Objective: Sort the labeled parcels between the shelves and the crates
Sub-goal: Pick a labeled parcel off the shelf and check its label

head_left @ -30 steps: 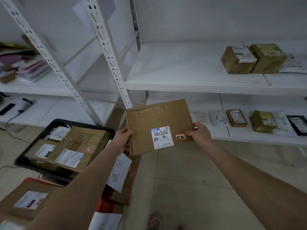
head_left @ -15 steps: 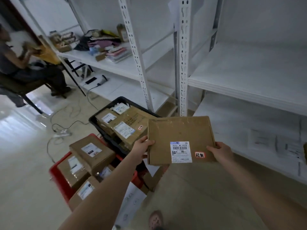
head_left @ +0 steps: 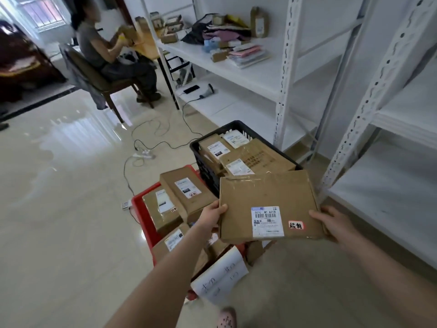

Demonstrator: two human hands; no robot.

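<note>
Far to the left a seated person (head_left: 101,50) handles a box at a table, apart from this job. Nearer, on the floor, a red crate (head_left: 143,227) is stacked with labelled boxes, and just behind it to the right a black crate (head_left: 203,166) is also well filled. The left hand (head_left: 211,216) pinches the left edge of a flat cardboard parcel (head_left: 269,197), thumb on top and fingers hidden underneath. The parcel hangs in the air, face up, in front of the black crate and beside the red one, touching neither as far as I can tell. Its white label (head_left: 267,222) and a small handwritten sticker (head_left: 296,225) face upward. The right hand (head_left: 331,224) grips the right edge, thumb on top. The white shelves (head_left: 383,197) stand just to the right. I judge this the deciding step: the parcel is in hand, its place not yet reached. Next it wants lowering flat onto a crate's stack, or a turn to the shelves
</note>
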